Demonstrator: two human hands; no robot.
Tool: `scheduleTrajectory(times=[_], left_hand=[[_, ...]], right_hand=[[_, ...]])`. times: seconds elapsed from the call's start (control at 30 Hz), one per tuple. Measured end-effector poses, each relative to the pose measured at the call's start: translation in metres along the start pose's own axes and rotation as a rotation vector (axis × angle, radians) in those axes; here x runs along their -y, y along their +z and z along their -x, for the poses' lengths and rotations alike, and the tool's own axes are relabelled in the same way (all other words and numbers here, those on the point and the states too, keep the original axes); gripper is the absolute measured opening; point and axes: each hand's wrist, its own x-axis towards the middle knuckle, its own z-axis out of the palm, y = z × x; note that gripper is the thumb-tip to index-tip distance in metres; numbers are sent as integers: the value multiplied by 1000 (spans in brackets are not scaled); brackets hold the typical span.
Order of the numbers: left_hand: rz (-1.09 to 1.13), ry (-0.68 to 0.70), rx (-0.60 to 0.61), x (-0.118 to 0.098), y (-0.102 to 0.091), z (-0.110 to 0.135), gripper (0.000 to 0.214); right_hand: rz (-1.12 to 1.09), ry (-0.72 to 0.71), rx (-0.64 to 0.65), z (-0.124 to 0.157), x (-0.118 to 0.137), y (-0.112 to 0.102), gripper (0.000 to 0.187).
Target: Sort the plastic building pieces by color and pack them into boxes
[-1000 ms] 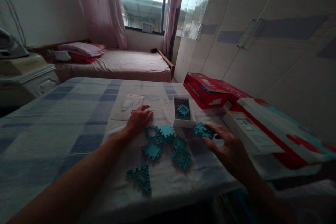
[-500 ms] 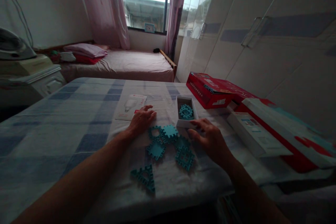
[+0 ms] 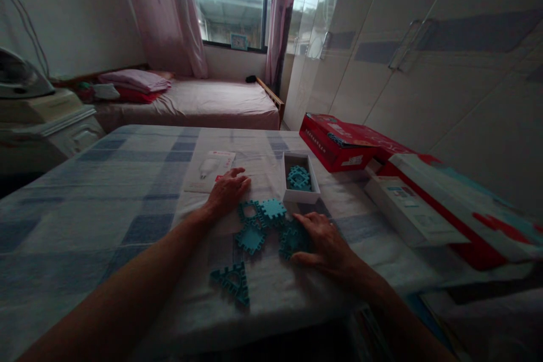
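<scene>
Several teal toothed tiles (image 3: 259,222) lie joined together on the checked tablecloth (image 3: 110,192). My left hand (image 3: 227,191) rests flat beside their upper left edge, fingers stretched out. My right hand (image 3: 323,240) lies over the tile at the right end of the group (image 3: 291,240), fingers curled onto it. A teal triangular tile (image 3: 232,281) lies apart, nearer the front edge. A small white box (image 3: 299,193) behind the group holds more teal tiles (image 3: 299,177).
A leaflet (image 3: 211,169) lies beyond my left hand. A red box (image 3: 339,144) and a white and red box lid (image 3: 445,203) fill the table's right side. A bed (image 3: 203,104) stands behind, a white wardrobe (image 3: 424,51) at the right.
My right hand carried a teal tile from the right, passed by the white box, and came down on the tile at the right end of the group. My left hand stayed put.
</scene>
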Motion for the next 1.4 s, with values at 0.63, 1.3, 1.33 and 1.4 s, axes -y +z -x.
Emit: scheduleTrajectory(times=[0.63,1.3,1.33,1.4], left_hand=[[-5,12,-6,-2,-1,1,39],[-14,4,1,-1,1,-1,40],[-12,4,3,0,2,-1,39],[-9,2,5,0,2,-1,38]], right_hand=[[-242,244,-305,-62,-19,-70,21],[186,118,-236,-116,-40,-47,36],[194,108,-207,-113,-39,-47,36],[227,97,-148,-111,-38,-45,37]])
